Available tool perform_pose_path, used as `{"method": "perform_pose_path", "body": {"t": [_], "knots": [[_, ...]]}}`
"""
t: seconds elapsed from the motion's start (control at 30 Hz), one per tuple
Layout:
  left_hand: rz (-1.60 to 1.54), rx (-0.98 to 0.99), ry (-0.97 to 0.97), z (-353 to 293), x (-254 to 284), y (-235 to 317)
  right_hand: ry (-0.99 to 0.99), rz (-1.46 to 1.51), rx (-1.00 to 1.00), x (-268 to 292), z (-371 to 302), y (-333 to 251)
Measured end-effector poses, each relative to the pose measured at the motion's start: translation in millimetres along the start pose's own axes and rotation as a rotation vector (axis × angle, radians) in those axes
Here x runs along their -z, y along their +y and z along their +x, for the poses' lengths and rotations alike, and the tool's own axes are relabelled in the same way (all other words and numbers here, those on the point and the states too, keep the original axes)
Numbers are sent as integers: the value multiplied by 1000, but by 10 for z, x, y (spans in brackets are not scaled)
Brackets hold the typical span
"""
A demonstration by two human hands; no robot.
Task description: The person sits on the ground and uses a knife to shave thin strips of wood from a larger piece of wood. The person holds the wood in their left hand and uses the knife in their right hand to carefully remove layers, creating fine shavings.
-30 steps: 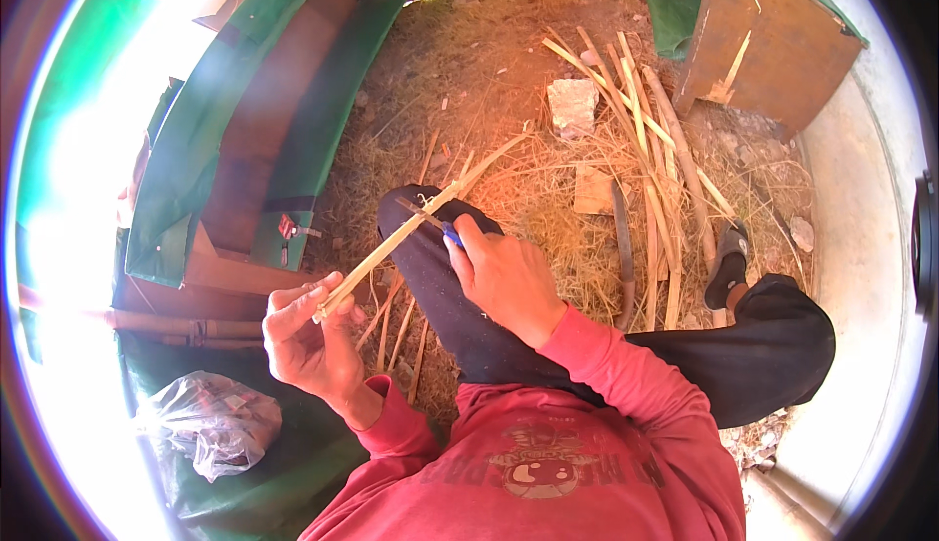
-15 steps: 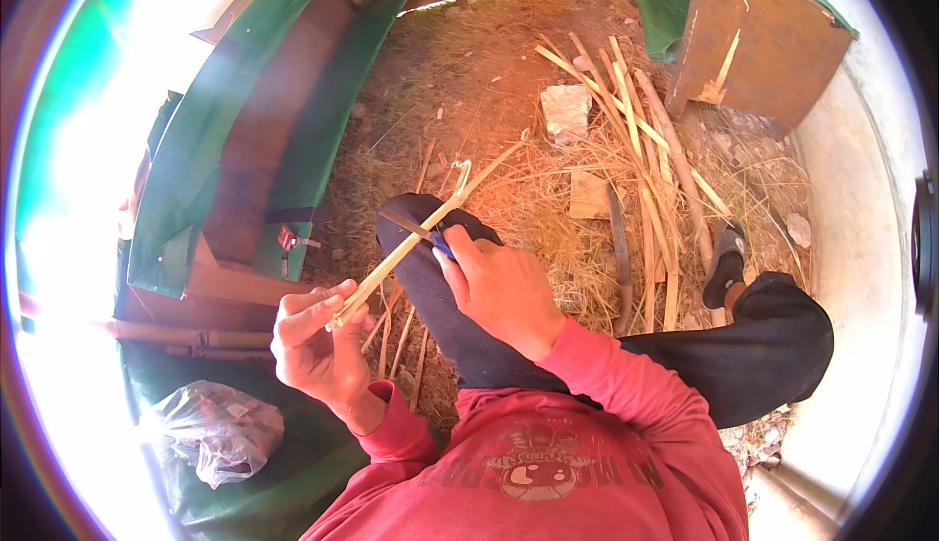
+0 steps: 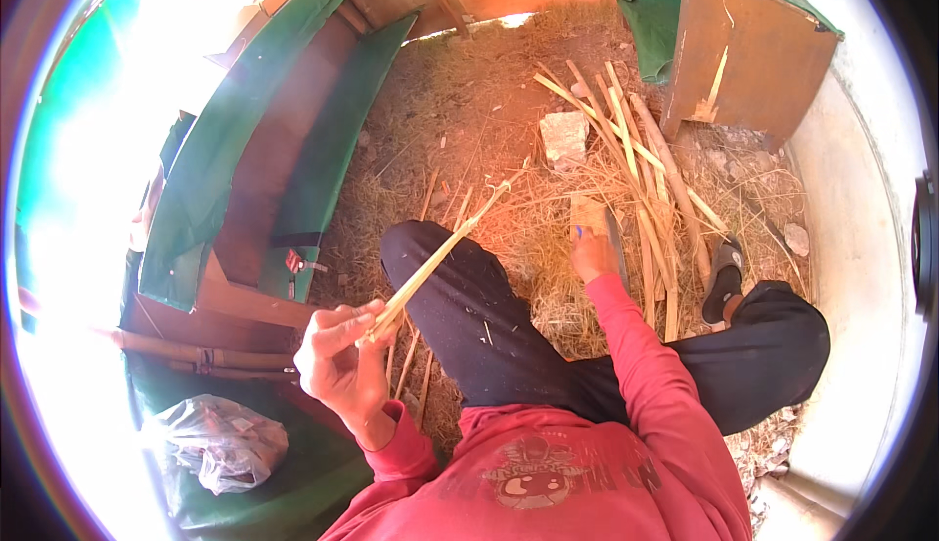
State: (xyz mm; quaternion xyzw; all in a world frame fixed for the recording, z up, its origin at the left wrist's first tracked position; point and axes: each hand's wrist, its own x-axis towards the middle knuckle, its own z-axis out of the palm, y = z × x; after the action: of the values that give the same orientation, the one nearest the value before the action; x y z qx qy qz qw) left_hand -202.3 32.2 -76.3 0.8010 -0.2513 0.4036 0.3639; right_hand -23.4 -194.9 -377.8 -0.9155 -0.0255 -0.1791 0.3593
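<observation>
My left hand (image 3: 340, 357) pinches the lower end of a pale split wooden strip (image 3: 437, 259). The strip slants up and away over my left thigh, with frayed shavings at its far end. Out over the straw, my right hand (image 3: 593, 257) is closed at the near edge of a flat wooden block (image 3: 588, 211). A bit of blue knife handle (image 3: 579, 232) shows at its fingers; I cannot make out the blade. Right beside that hand lies a long dark curved blade-like tool (image 3: 617, 244), partly hidden by the hand and sleeve.
Several long wooden strips (image 3: 649, 199) lie piled on the straw to the right, near a pale stone block (image 3: 564, 140). Green-covered wooden boards (image 3: 328, 140) stand at the left. A clear plastic bag (image 3: 217, 440) sits at the lower left. A brown board (image 3: 748, 62) stands far right.
My right hand has left the strip with the blue-handled knife and moved right and down to the wooden block. My left hand still holds the strip, shifted slightly right.
</observation>
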Motion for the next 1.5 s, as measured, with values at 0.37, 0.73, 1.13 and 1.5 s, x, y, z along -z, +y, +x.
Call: {"method": "perform_pose_path", "body": {"t": [0.37,0.73,1.13,1.5], "knots": [[-30,80,100,-29,-24,-47,-330,-50,162,1048,-19,-1668],[-98,80,176,-27,26,-189,-134,453,243,1220,-45,-1820],[-7,47,121,22,-2,-102,-33,77,272,642,-72,-1631],[15,102,44,154,16,-79,-140,-17,-76,88,-125,-378]]}}
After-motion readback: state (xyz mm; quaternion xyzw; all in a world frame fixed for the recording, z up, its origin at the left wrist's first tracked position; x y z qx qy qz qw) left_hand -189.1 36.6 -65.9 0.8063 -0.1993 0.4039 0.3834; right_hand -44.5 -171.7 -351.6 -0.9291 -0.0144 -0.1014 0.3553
